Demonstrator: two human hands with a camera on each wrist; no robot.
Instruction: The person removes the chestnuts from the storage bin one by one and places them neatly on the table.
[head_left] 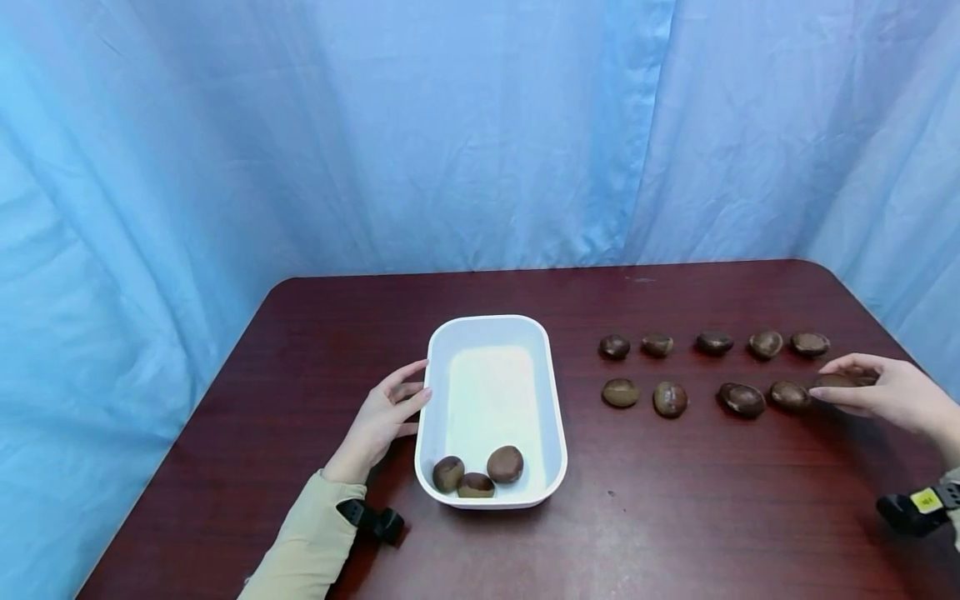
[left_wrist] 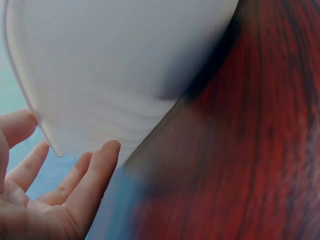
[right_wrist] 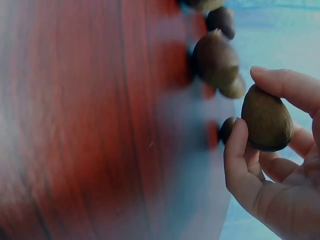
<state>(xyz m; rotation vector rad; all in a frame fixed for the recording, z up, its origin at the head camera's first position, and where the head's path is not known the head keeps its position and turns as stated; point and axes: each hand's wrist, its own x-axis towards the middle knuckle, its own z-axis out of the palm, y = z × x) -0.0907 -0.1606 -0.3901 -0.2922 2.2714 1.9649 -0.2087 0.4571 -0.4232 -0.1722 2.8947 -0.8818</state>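
Note:
My left hand [head_left: 381, 417] rests against the left side of a white rectangular tray [head_left: 557, 417]. In the left wrist view its relaxed fingers [left_wrist: 95, 182] touch the tray's outer wall and rim. Inside the tray, at the near end, lie three brown chestnuts, one of them a rounded chestnut [head_left: 506, 464]. Far to the right, my right hand [head_left: 892, 392] pinches a chestnut [right_wrist: 267, 120] between thumb and fingers, at the right end of the nearer row. Just left of those fingertips sits another chestnut [head_left: 790, 396].
Two rows of chestnuts lie right of the tray, the back row ending in a chestnut [head_left: 810, 344] near the table's right side. The dark red table [head_left: 645, 533] is bordered by a blue curtain [head_left: 480, 142] behind and at both sides.

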